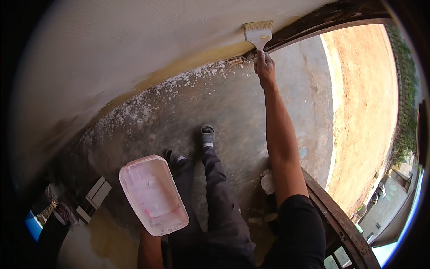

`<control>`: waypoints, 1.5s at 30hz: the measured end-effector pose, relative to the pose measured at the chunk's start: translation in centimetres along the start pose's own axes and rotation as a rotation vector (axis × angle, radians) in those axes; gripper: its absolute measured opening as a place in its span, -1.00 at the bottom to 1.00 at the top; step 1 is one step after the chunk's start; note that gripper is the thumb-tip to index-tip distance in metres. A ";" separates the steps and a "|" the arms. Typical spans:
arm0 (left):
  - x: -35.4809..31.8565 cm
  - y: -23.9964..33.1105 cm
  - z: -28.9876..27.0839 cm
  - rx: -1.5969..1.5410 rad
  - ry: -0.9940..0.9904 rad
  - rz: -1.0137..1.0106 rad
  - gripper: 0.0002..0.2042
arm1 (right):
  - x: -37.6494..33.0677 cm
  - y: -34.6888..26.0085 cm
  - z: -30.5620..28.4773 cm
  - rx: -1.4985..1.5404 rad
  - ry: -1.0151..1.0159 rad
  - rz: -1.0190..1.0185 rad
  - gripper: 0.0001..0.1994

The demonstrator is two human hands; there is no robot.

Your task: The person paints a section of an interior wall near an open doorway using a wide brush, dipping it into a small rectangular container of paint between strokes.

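My right hand (264, 69) reaches far forward, closed around the handle of a wide flat paintbrush (259, 35). Its pale, paint-coated bristles point up, at the lower part of the whitish wall (134, 40) and close to the dark door frame (327, 24). A pale pink rectangular plastic tub (154, 193) is held up at the lower left, above my left forearm (150, 251). White residue coats its inside, with pink streaks near one end. My left hand is hidden under the tub, so its fingers do not show.
White flakes (130, 110) litter the grey concrete floor (233, 107) along the wall's yellowish base. A wooden frame (333, 219) stands at the lower right. Beyond the doorway lies bright sandy ground (365, 103). Pale flat pieces (97, 193) lie at the left.
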State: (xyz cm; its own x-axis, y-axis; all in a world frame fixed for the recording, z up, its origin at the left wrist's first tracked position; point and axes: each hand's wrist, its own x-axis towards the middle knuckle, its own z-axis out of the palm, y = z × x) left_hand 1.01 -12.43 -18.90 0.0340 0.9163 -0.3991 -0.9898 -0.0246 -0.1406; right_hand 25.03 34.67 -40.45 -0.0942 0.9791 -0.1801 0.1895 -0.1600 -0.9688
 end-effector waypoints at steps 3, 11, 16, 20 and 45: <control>-0.8 0.3 -0.7 -0.003 -0.008 0.020 -0.19 | -0.6 4.7 -0.2 -0.132 0.045 0.180 -0.62; -2.8 0.6 -1.3 0.005 0.108 0.078 -0.20 | 1.5 -0.4 -1.5 -0.248 0.123 0.282 -0.63; -2.9 1.0 -1.5 -0.013 0.078 0.107 -0.20 | -4.3 -11.9 0.0 -0.112 0.124 0.160 -0.64; -3.6 0.7 -1.7 -0.031 0.071 0.139 -0.21 | -8.9 -15.8 1.0 0.155 0.121 0.017 -0.61; -2.8 0.6 -2.3 -0.018 0.093 0.141 -0.23 | -6.7 -12.9 3.9 -0.027 -0.063 0.218 -0.64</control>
State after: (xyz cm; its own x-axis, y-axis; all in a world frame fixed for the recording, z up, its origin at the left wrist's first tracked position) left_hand 0.64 -15.95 -19.91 -0.0917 0.8622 -0.4982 -0.9831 -0.1581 -0.0927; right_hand 19.37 29.71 -27.44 -0.1090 0.9119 -0.3956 0.2382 -0.3624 -0.9011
